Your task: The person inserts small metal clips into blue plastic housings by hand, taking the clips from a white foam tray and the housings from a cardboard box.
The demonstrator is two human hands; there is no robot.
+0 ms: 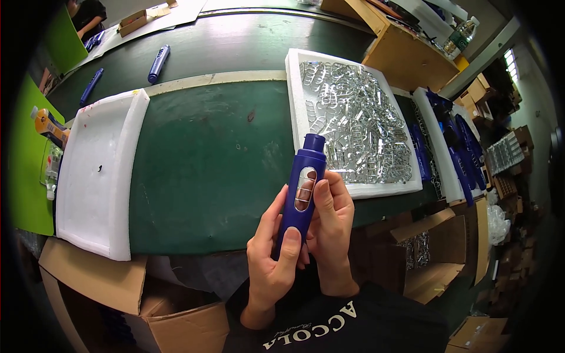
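I hold a dark blue plastic tube upright over the front edge of the green table. It has a narrower cap end on top and an oval window with a shiny metal clip in it. My left hand wraps the tube's lower end, thumb laid along its front. My right hand grips its right side, thumb pressing next to the window. Just beyond the tube lies a white foam tray heaped with several shiny metal clips.
An empty white foam tray lies at the left. Another tray at the right holds several blue tubes. Loose blue tubes rest on the far belt. Open cardboard boxes stand below the table edge. Another person works at the far left.
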